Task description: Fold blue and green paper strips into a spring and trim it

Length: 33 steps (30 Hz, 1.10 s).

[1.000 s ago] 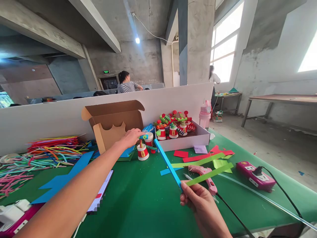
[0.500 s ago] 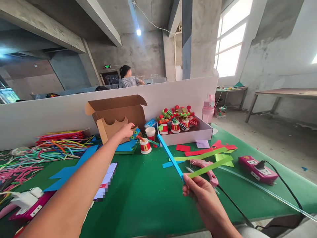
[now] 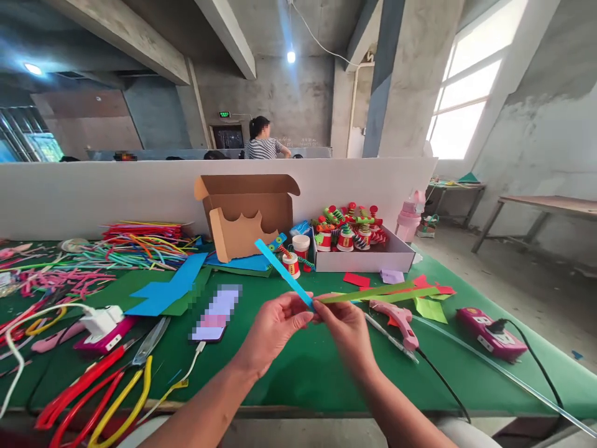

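Observation:
My left hand (image 3: 275,326) and my right hand (image 3: 342,326) meet above the green table (image 3: 289,373), both pinching the joined ends of two paper strips. The blue paper strip (image 3: 282,271) slants up and to the left from my fingers. The green paper strip (image 3: 368,292) runs out to the right, almost level. Behind them a small decorated paper cup (image 3: 292,264) with a spring on top stands on the table, next to a plain cup (image 3: 301,244).
An open cardboard box (image 3: 245,214) and a white tray (image 3: 368,258) of finished cup toys stand at the back. A pink glue gun (image 3: 396,317), a power strip (image 3: 487,333), coloured paper scraps, pipe cleaners (image 3: 130,239), scissors (image 3: 112,373) and a phone (image 3: 214,311) lie around. A person stands beyond the white partition.
My left hand has pulled back from the cup toys near the box and joined my right hand at the strips. The view has shifted left, and the strips sit nearer the middle.

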Each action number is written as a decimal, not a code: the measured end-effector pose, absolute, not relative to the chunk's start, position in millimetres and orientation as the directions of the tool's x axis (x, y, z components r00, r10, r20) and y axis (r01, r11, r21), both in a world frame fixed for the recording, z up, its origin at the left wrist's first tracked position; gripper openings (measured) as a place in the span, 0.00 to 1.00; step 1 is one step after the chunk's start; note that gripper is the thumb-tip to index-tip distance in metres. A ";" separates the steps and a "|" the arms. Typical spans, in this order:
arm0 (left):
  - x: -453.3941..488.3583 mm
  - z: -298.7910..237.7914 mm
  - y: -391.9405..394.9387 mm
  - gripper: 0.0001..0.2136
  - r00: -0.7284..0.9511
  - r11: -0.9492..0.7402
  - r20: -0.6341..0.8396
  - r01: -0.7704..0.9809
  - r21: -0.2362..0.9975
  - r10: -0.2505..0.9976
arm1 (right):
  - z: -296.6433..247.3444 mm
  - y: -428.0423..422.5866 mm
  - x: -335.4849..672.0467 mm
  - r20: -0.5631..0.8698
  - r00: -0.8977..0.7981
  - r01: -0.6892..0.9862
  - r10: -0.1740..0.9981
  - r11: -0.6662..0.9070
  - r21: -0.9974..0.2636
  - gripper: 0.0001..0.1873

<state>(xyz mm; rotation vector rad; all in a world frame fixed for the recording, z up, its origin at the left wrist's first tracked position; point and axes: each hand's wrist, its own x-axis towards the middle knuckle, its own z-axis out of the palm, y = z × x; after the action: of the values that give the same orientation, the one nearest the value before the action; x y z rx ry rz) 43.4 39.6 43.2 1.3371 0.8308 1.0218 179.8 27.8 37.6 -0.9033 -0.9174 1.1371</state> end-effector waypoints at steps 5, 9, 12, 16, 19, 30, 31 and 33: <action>15.4 31.5 56.2 0.18 0.120 -0.025 0.047 -0.183 0.983 0.992 | 34.4 43.6 138.3 0.220 -0.008 -0.298 0.975 0.208 -0.932 0.11; -8.2 26.2 60.2 0.17 -0.008 -0.026 0.025 -0.153 0.988 1.000 | 22.1 80.7 149.8 0.248 -0.299 -0.075 0.921 0.237 -0.969 0.16; -17.4 28.4 53.0 0.17 -0.067 -0.036 0.022 -0.216 0.976 0.998 | 12.7 137.2 170.9 0.366 -0.130 0.198 0.922 0.386 -0.901 0.16; -18.0 31.7 44.8 0.17 -0.055 -0.015 -0.001 -0.300 0.954 0.999 | 2.7 215.7 169.0 0.508 0.124 0.606 0.853 0.340 -0.719 0.19; -15.4 31.3 43.8 0.17 -0.041 -0.003 -0.011 -0.324 0.946 0.999 | -1.9 250.1 148.3 0.500 0.110 0.760 0.859 0.252 -0.599 0.28; -0.9 23.6 36.5 0.15 0.095 0.024 0.010 -0.353 0.935 0.995 | -11.2 264.6 140.9 0.503 0.182 0.858 0.845 0.114 -0.502 0.16; -0.9 24.7 35.5 0.15 0.103 0.029 0.007 -0.352 0.935 0.995 | -13.7 263.2 143.0 0.507 0.194 0.855 0.840 0.108 -0.507 0.17; -0.9 27.2 33.7 0.15 0.117 0.041 0.000 -0.351 0.936 0.993 | -19.3 260.6 145.7 0.499 0.213 0.841 0.840 0.103 -0.531 0.18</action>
<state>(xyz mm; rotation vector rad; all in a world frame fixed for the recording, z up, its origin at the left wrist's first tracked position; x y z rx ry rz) -0.9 33.7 27.2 0.9799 0.8706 1.2594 145.7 260.6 -19.3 -1.6963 -1.5894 -0.0012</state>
